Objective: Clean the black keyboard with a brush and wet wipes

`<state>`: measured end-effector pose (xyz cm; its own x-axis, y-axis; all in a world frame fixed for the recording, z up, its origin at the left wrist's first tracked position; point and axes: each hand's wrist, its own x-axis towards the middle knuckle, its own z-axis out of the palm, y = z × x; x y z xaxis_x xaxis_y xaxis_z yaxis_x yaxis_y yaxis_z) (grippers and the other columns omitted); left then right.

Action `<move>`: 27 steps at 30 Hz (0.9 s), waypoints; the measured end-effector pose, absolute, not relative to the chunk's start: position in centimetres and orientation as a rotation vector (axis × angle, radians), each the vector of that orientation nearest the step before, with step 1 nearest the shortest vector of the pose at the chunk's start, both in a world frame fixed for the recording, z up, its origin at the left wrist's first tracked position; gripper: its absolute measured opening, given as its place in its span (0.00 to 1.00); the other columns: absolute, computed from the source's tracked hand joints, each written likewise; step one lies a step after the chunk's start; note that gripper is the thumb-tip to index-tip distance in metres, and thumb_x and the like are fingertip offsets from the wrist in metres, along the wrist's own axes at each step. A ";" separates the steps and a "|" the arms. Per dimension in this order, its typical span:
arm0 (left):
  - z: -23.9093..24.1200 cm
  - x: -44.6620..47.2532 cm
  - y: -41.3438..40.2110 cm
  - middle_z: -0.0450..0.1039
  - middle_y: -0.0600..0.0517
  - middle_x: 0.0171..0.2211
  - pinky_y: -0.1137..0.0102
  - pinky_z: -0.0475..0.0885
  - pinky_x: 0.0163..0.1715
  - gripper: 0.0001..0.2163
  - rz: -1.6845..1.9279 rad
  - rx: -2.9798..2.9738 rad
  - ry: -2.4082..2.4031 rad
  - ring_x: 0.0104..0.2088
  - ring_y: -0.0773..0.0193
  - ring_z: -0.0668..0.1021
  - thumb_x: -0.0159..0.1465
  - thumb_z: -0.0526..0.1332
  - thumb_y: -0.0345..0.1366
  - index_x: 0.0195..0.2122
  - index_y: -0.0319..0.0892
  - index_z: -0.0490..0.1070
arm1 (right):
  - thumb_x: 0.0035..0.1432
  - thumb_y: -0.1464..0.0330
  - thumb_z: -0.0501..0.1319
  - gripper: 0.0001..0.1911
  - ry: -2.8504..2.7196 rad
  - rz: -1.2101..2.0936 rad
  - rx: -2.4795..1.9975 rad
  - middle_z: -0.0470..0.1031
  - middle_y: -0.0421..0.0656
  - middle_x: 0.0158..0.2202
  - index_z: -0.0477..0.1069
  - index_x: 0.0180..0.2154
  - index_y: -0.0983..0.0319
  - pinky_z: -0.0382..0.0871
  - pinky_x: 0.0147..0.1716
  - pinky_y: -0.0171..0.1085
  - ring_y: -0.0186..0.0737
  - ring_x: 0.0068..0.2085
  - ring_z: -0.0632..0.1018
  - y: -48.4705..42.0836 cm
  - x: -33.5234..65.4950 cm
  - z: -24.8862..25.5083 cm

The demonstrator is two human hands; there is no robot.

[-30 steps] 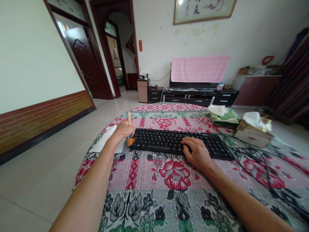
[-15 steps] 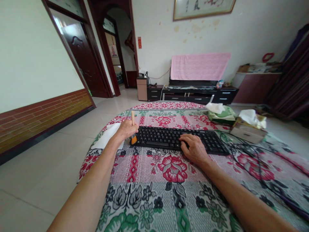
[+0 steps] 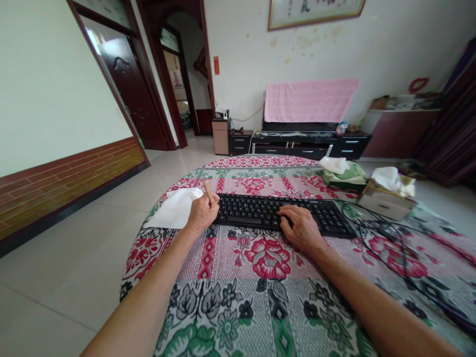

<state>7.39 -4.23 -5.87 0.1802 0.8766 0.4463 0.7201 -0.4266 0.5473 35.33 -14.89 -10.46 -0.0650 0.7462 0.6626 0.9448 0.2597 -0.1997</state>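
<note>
A black keyboard (image 3: pixel 247 208) lies across the flowered tablecloth (image 3: pixel 260 297). At its left end, my left hand (image 3: pixel 203 212) is closed round a brush (image 3: pixel 209 191) with a wooden handle. The handle leans up and to the left above my fist, while the bristles are hidden behind the hand. My right hand (image 3: pixel 302 228) grips the keyboard right of its middle, fingers bent over the keys and thumb by the near edge. White paper (image 3: pixel 167 212) lies beside my left hand, with a crumpled white piece (image 3: pixel 197 193) at its far corner.
Black cables (image 3: pixel 397 243) trail over the right side of the table. A green tissue pack (image 3: pixel 344 176) and a tissue box (image 3: pixel 386 201) stand beyond the keyboard's right end. Across the room, a pink towel (image 3: pixel 310 100) hangs over a screen on a low black cabinet.
My left hand has moved slightly right and nearer to me, and the brush handle has tilted. The orange bristles, visible before, are now covered by the hand. My right hand stays on the keyboard.
</note>
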 end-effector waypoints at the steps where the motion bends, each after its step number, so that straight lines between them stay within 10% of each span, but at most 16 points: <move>1: -5.8 7.4 -4.2 0.79 0.51 0.30 0.71 0.70 0.37 0.11 1.063 2.236 1.556 0.32 0.61 0.79 0.56 0.54 0.29 0.35 0.42 0.76 | 0.57 0.71 0.54 0.11 -1.855 -0.375 -1.534 0.78 0.47 0.42 0.74 0.37 0.61 0.66 0.47 0.46 0.45 0.44 0.76 -14.9 35.3 -10.4; 27: -3.2 8.3 -4.6 0.80 0.52 0.35 0.68 0.71 0.37 0.13 0.654 2.207 0.868 0.34 0.62 0.78 0.53 0.62 0.37 0.39 0.46 0.79 | 0.58 0.70 0.55 0.12 -1.680 -0.085 -1.290 0.74 0.46 0.40 0.71 0.44 0.59 0.71 0.42 0.40 0.39 0.37 0.75 -14.7 30.9 -6.5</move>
<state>8.29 -4.65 -3.21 0.6536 0.7295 0.2015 0.3947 -0.5558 0.7316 30.86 -14.70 -6.53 0.0419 0.6998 0.7132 0.7681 0.4340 -0.4709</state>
